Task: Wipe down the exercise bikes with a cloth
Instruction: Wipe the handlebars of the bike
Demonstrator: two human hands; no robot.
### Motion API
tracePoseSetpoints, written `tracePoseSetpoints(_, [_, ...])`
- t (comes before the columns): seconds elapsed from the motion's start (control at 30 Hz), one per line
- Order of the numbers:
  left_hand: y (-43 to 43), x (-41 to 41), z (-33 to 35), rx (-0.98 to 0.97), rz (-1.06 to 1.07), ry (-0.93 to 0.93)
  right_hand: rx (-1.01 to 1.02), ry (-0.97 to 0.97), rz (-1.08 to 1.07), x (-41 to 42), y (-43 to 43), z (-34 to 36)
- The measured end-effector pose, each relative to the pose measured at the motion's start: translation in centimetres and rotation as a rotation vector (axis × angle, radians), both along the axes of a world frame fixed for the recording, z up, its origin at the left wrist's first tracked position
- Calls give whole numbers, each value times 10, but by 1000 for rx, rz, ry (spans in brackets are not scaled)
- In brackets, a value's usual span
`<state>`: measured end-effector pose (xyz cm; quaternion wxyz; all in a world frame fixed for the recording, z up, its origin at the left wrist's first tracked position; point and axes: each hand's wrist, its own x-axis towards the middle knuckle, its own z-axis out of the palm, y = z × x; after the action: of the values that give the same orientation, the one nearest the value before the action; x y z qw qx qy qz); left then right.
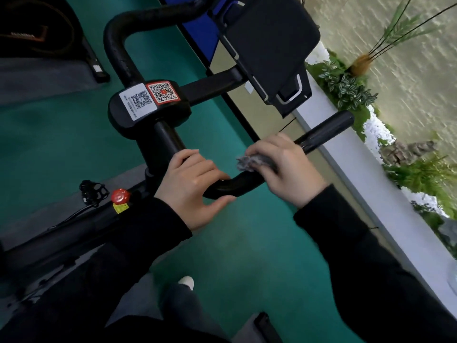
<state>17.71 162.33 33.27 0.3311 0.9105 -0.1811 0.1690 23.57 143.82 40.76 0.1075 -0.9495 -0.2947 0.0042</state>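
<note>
Firmly, left hand (190,184) grips the handlebar (232,189); right hand (284,167) clutches a grey cloth (248,163), seemingly against it

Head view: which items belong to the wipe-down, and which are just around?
In the job: grey cloth, gripped by right hand; handlebar, held by left hand.
Just around: QR stickers, red knob, console, pedal, plants.

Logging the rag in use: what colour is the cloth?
Grey. The cloth shows best in the head view, under the right hand on the handlebar.
</note>
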Motion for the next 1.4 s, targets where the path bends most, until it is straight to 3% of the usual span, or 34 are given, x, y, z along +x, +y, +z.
tracePoseSetpoints(0.17, [-2, -1, 5, 114, -1, -28, 431, -391, -380, -42, -10, -46])
tracePoseSetpoints(0.33, [-12, 7, 12, 160, -47, -56, 659, -447, -539, -77, 16, -77])
tracePoseSetpoints(0.53, [-21, 16, 15, 205, -112, 8, 866, -525, -824, -63, 24, -74])
tracePoseSetpoints(1.13, [-32, 18, 19, 92, -133, 79, 1354, -314, -1167, -58, 41, -92])
tracePoseSetpoints(1.4, [-27, 20, 17, 60, -188, 82, 1555, -130, -1088, -73, 57, -105])
